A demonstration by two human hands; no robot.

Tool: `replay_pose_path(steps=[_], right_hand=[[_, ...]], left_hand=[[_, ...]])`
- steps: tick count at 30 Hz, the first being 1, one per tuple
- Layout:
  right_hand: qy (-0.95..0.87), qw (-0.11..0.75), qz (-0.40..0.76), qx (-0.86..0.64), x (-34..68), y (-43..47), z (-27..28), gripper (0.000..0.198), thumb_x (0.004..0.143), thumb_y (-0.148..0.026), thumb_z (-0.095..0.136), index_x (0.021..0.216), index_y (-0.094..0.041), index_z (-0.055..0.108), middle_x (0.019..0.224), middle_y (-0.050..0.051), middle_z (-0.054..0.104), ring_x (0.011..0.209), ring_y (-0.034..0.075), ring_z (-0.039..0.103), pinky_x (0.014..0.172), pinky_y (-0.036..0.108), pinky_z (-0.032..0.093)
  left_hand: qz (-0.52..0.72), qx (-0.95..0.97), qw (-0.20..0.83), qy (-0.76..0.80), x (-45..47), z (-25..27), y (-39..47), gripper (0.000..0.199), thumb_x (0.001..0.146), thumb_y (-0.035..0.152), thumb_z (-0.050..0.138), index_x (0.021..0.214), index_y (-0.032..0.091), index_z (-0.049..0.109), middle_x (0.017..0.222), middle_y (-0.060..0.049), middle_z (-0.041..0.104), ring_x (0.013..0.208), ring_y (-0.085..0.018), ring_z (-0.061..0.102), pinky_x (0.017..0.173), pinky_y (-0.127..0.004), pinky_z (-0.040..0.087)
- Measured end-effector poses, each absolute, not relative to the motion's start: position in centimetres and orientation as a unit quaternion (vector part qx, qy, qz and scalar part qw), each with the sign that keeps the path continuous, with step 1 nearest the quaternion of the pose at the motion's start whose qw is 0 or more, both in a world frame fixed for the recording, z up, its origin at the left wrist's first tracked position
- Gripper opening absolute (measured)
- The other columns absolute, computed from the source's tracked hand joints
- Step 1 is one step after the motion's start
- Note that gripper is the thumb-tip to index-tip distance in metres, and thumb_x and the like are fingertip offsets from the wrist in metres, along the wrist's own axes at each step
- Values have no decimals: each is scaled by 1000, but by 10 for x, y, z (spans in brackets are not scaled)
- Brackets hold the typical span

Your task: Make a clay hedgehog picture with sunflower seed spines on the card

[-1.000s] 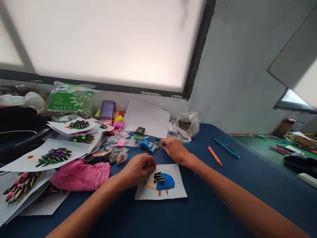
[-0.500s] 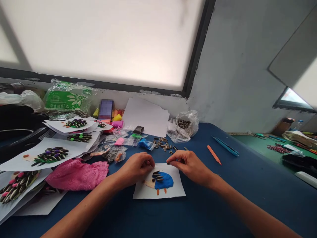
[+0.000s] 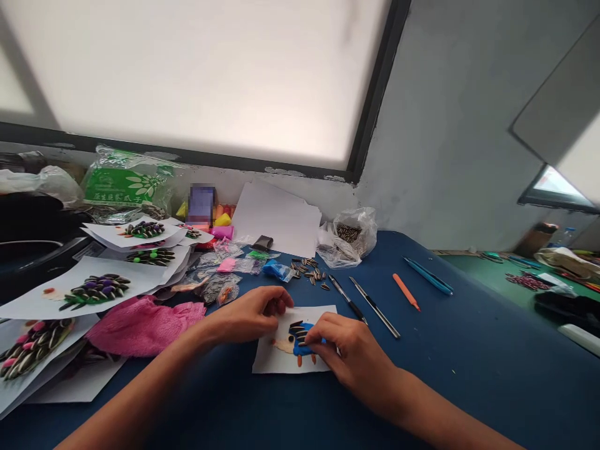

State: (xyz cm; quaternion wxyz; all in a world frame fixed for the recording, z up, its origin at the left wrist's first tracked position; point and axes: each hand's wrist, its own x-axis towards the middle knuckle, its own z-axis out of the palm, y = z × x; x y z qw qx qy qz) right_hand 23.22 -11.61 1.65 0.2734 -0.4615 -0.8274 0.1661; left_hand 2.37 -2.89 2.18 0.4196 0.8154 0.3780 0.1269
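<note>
A small white sheet of paper [image 3: 269, 353] lies in front of me. On it is a clay hedgehog with a blue body [image 3: 300, 351], a beige snout [image 3: 282, 345] and orange feet. Several striped sunflower seeds [image 3: 296, 331] stick up from the blue clay. My left hand [image 3: 262, 312] is closed at the paper's upper left corner, its fingers curled and touching the sheet. Over the blue body, my right hand [image 3: 340, 347] pinches thumb and fingers together on a sunflower seed, mostly hidden by the fingertips. That hand also covers the hedgehog's right side.
Loose sunflower seeds [image 3: 309, 272] lie behind the paper, near a bag of seeds [image 3: 349, 234]. To the right are a pen [image 3: 347, 297], a slim metal knife [image 3: 375, 306], an orange marker [image 3: 405, 292] and a blue tool [image 3: 427, 275]. Finished hedgehog sheets [image 3: 150, 275] and a pink cloth [image 3: 145, 328] sit left.
My right hand has moved down and left from the paper's top right edge onto the blue clay body. The pen and knife behind it are now uncovered. My left hand stays nearly still.
</note>
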Motion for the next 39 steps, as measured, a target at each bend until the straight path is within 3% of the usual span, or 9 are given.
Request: replay_pose_path(steps=[15, 39], right_hand=[[-853, 223, 83, -465, 228, -118, 15, 19, 93, -12, 52, 81, -18, 65, 78, 2, 59, 65, 11, 54, 59, 20, 38], [-865, 118, -6, -487, 220, -114, 12, 18, 85, -5, 54, 78, -18, 63, 76, 1, 58, 65, 12, 54, 57, 22, 32]], left_hand=[[106, 833, 376, 392, 24, 25, -31, 40, 63, 23, 56, 103, 18, 60, 93, -2, 58, 82, -19, 54, 69, -26, 43], [102, 847, 353, 385, 25, 24, -30, 53, 57, 15, 46, 107, 16, 65, 101, -7, 64, 89, -22, 58, 76, -30, 47]])
